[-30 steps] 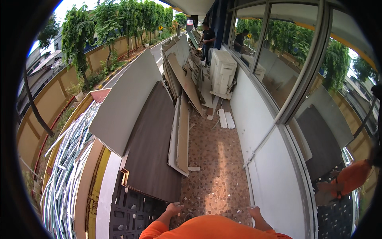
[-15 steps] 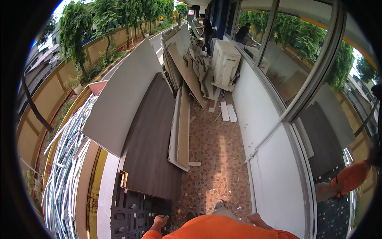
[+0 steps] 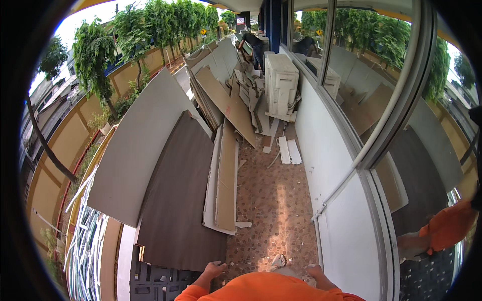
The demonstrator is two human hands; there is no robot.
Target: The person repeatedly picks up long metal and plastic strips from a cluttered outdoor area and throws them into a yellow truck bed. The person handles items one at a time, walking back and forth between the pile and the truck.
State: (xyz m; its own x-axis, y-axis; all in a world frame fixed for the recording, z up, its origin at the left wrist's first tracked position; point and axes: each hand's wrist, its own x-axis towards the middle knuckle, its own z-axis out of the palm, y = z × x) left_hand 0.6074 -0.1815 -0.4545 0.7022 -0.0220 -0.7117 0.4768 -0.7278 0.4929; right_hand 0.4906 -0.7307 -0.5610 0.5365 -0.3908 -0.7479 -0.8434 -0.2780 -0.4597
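Observation:
My left hand [image 3: 215,270] hangs low in front of me with its fingers loosely apart and nothing in them. It is nearest to the bottom corner of a dark wood-grain board [image 3: 178,200], without visibly touching it. That board leans to my left, against a large pale grey panel [image 3: 133,155]. On the other side, my right hand [image 3: 315,272] is lowered near the white wall [image 3: 346,220], its fingers partly showing and apart, with no object in them. Broken plasterboard sheets [image 3: 226,180] lean beside the dark board.
A brown tiled walkway [image 3: 271,200] runs ahead. Beside the wall stands a white air-conditioner unit [image 3: 281,85], with white strips [image 3: 289,151] on the floor. Stacked boards [image 3: 228,100] line the left; a person [image 3: 255,47] bends farther off. Metal strips [image 3: 88,251] lie outside.
I have moved a little forward along the walkway, so the boards appear nearer. My left hand has swung forward and right. The person ahead has gone from standing to bending over.

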